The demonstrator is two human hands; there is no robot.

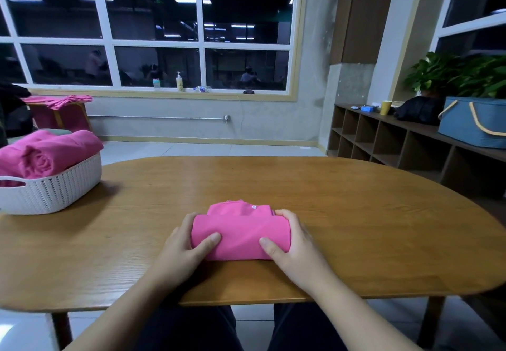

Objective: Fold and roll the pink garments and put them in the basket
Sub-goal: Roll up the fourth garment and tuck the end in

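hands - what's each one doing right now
Left hand: closed on the rolled pink garment.
Right hand: closed on the same garment.

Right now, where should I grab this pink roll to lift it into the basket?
By its two short ends, coming in from left and right, as the left hand and right hand cup the pink roll now. Squeezing inward should keep the loose flap behind from unrolling.

Office-like room: wooden table (328, 200), cubby shelving (383, 142), interior window (153, 41).

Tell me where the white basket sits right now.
The white basket sits on the wooden table at its far left, holding rolled pink garments.
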